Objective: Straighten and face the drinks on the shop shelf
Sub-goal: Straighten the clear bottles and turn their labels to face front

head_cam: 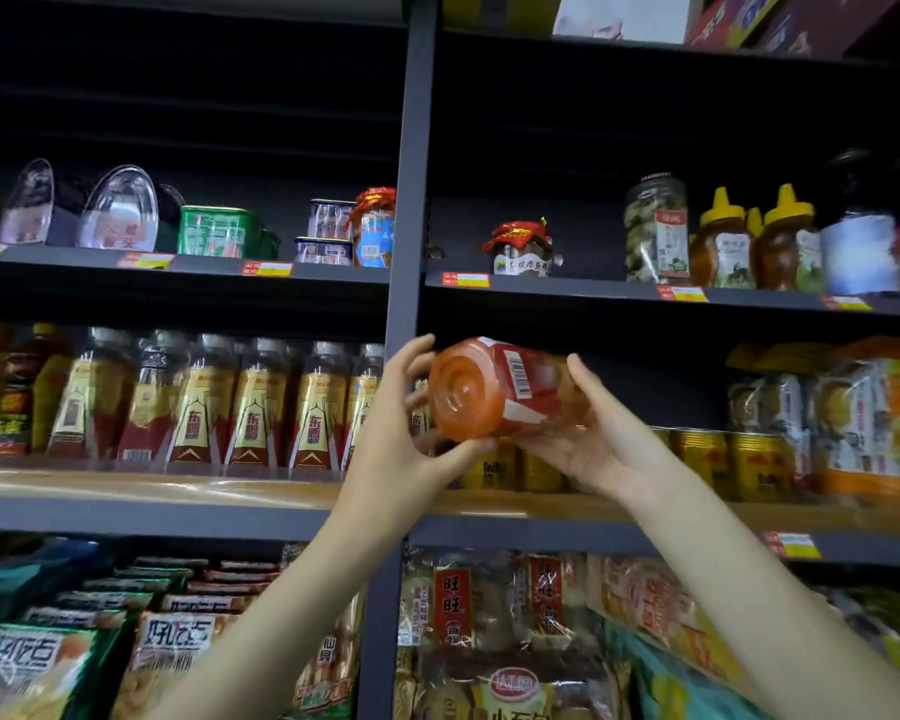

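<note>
An orange plastic drink bottle with a red label and barcode lies tilted on its side in the air, its ribbed bottom facing me, in front of the middle shelf. My left hand cups the bottle's base from below and the left. My right hand supports its body from the right and underneath. A row of clear bottles with gold and red labels stands upright on the middle shelf to the left. Gold cans stand on the same shelf behind my right hand.
A dark upright post divides the shelving. The upper shelf holds tins, a red-capped jar, a tall clear jar and honey bottles. Snack packs sit at the right. Bagged snacks fill the bottom shelf.
</note>
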